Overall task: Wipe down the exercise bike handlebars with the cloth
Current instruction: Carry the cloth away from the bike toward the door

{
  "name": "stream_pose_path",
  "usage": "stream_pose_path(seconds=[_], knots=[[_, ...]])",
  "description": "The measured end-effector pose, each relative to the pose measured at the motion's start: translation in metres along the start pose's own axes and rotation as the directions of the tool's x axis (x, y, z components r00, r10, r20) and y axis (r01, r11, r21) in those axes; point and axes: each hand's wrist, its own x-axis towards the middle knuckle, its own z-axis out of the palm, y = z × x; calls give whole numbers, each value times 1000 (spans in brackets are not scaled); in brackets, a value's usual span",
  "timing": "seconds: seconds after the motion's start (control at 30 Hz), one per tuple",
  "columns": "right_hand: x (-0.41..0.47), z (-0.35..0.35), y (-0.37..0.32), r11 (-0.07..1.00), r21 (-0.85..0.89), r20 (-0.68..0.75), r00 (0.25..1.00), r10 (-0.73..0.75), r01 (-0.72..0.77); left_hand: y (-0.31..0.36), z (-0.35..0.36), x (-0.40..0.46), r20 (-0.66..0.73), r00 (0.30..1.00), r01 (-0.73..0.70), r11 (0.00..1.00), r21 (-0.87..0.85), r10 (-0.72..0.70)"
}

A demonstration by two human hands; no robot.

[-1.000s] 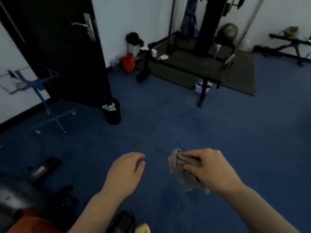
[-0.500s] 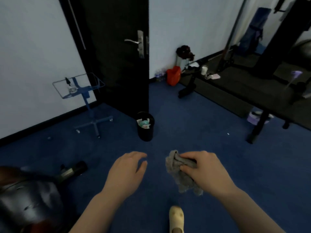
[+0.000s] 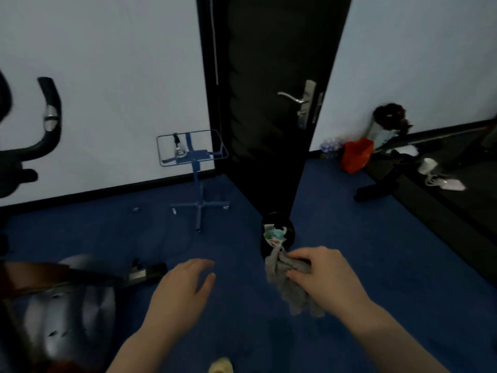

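Observation:
My right hand grips a crumpled grey cloth that hangs down below the fingers, low and right of centre. My left hand is held out beside it, palm down, fingers apart, holding nothing. The exercise bike's black curved handlebar with a silver sensor patch shows at the far left, well above and left of both hands. The bike's dark body fills the lower left corner, blurred.
A black waste bin with paper in it stands on the blue carpet just beyond the cloth. A blue wire-topped stand is by the white wall. A black door stands ajar. An orange bag and bench legs lie right.
The view has swung left and upward: the door and stand shifted right, and the bike handlebar came into view at the left. Both hands keep the same pose, cloth still held.

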Motion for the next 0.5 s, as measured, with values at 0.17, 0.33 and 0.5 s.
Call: stream_pose_path(seconds=[0.17, 0.33, 0.5], knots=[[92, 10, -21, 998, 27, 51, 997, -57, 56, -31, -12, 69, -17, 997, 71, 997, -15, -72], [188, 16, -56, 997, 46, 115, 991, -69, 64, -65, -45, 153, -50, 996, 76, 997, 5, -76], [273, 24, -88, 991, 118, 135, 987, -82, 66, -94, -80, 231, -72, 993, 97, 994, 42, -94]])
